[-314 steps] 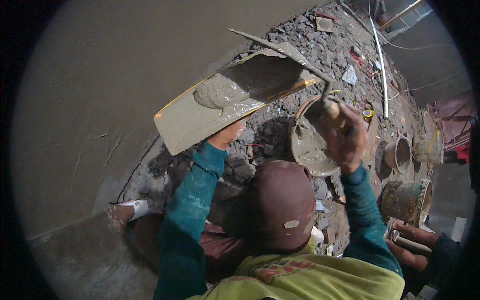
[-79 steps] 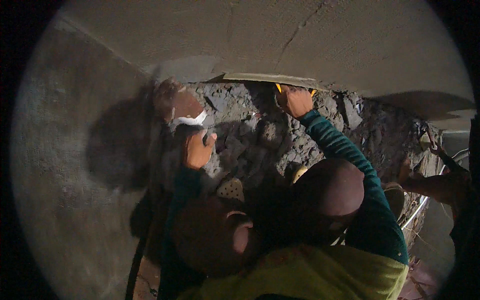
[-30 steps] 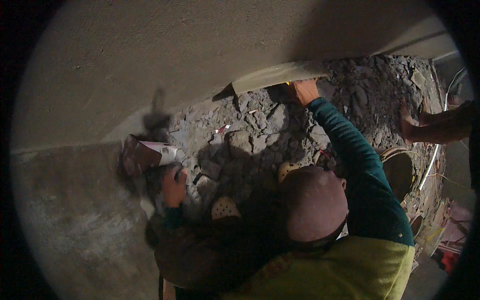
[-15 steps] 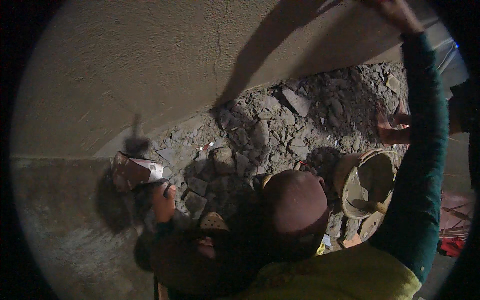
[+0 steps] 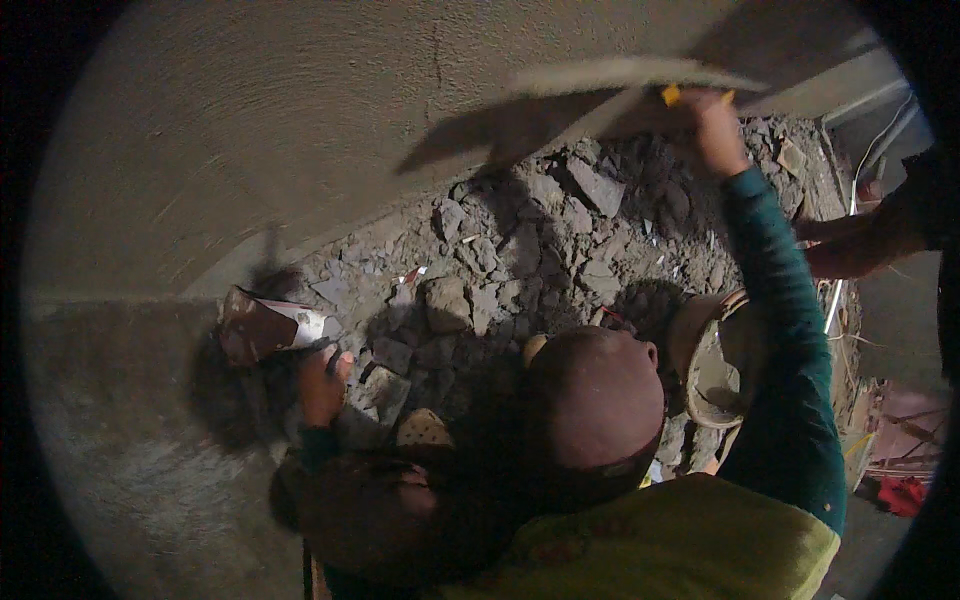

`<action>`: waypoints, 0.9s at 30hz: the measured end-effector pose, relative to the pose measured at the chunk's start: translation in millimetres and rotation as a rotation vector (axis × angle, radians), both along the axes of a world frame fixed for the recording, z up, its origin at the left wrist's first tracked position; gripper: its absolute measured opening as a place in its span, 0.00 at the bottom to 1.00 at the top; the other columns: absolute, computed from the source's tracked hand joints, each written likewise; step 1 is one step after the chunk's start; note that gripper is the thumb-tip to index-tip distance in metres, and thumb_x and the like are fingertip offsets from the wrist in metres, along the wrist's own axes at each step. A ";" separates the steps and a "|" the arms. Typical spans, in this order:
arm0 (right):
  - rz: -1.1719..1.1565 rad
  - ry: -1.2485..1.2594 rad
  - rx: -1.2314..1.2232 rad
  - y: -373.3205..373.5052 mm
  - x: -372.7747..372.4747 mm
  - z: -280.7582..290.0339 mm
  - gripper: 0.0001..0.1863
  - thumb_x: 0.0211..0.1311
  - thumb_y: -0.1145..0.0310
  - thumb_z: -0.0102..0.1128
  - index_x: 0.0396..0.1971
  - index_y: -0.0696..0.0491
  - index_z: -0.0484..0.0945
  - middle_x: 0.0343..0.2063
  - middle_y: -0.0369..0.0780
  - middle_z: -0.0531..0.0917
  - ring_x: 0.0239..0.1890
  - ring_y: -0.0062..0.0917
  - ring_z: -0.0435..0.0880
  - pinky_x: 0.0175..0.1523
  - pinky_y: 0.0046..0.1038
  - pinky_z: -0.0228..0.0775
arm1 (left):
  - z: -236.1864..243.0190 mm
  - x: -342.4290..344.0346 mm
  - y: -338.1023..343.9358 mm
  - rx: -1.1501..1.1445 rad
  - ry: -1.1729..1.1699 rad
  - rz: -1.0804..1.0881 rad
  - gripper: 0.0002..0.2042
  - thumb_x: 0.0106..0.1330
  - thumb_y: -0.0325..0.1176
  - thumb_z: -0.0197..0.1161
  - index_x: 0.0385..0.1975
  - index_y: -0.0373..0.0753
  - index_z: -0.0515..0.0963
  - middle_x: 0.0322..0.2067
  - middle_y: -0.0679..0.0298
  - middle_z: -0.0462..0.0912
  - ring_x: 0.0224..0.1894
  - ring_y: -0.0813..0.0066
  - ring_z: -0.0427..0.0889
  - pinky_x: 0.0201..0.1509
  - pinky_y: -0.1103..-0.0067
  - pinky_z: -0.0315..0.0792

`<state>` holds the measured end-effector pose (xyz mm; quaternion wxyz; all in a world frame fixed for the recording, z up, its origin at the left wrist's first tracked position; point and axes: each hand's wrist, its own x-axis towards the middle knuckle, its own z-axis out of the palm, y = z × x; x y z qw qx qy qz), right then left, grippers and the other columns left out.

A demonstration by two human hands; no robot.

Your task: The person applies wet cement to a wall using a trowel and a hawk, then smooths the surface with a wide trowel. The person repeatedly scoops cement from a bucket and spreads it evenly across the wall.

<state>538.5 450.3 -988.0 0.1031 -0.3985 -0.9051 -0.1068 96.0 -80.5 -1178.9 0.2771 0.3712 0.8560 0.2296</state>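
Observation:
My right hand (image 5: pixel 715 130) reaches up to the wall (image 5: pixel 300 120), wrapped round the handle of a plastering float (image 5: pixel 630 75). Yellow shows at both ends of the handle. Motion blurs the float's long pale blade against the plaster. Low on the left, my left hand (image 5: pixel 322 388) has curled fingers beside a dark brown container (image 5: pixel 265 330) with a white edge. What those fingers hold, if anything, is hidden. A bucket (image 5: pixel 700 345) with grey mortar (image 5: pixel 715 375) inside stands by my right knee, partly covered by my green sleeve.
Broken rubble (image 5: pixel 520 255) lies along the wall's foot. My knees (image 5: pixel 600 400) and a beige holed shoe (image 5: pixel 424 430) show below. Another person's arm (image 5: pixel 860 240) comes in at the right, near a white cable (image 5: pixel 858 170). A red cloth (image 5: pixel 903 497) lies at lower right.
My right hand has come down and left from the top right, sweeping the float along the wall. My left hand has barely moved. The other person's hands have shifted right, back from the rubble.

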 end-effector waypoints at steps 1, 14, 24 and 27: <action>-0.001 -0.056 -0.108 -5.1 -3.9 -38.7 0.23 0.56 0.70 0.60 0.54 0.51 0.83 0.49 0.47 0.86 0.55 0.44 0.82 0.61 0.46 0.71 | 4.5 -1.8 3.3 -0.041 0.032 -0.046 0.30 0.70 0.57 0.61 0.57 0.33 0.80 0.53 0.42 0.82 0.58 0.44 0.79 0.63 0.60 0.71; 0.195 -0.009 0.003 9.5 -35.2 -189.2 0.23 0.55 0.67 0.64 0.54 0.51 0.80 0.49 0.42 0.86 0.57 0.37 0.81 0.64 0.41 0.65 | 105.4 43.8 117.9 0.050 -0.086 -0.572 0.25 0.70 0.43 0.64 0.58 0.28 0.77 0.59 0.42 0.79 0.63 0.45 0.76 0.68 0.64 0.68; 0.125 0.009 -0.117 47.2 -29.9 50.0 0.23 0.58 0.63 0.69 0.54 0.54 0.81 0.41 0.48 0.86 0.45 0.47 0.85 0.51 0.44 0.76 | 235.9 45.8 221.0 0.343 0.087 -0.828 0.22 0.70 0.39 0.64 0.57 0.28 0.76 0.59 0.44 0.79 0.63 0.47 0.77 0.68 0.64 0.68; 0.410 0.244 -0.195 82.1 -14.0 168.7 0.21 0.66 0.62 0.66 0.55 0.57 0.78 0.51 0.47 0.83 0.53 0.43 0.82 0.55 0.38 0.75 | 272.5 60.0 236.2 0.343 0.089 -0.855 0.23 0.68 0.37 0.64 0.59 0.28 0.76 0.61 0.44 0.78 0.66 0.48 0.75 0.70 0.66 0.67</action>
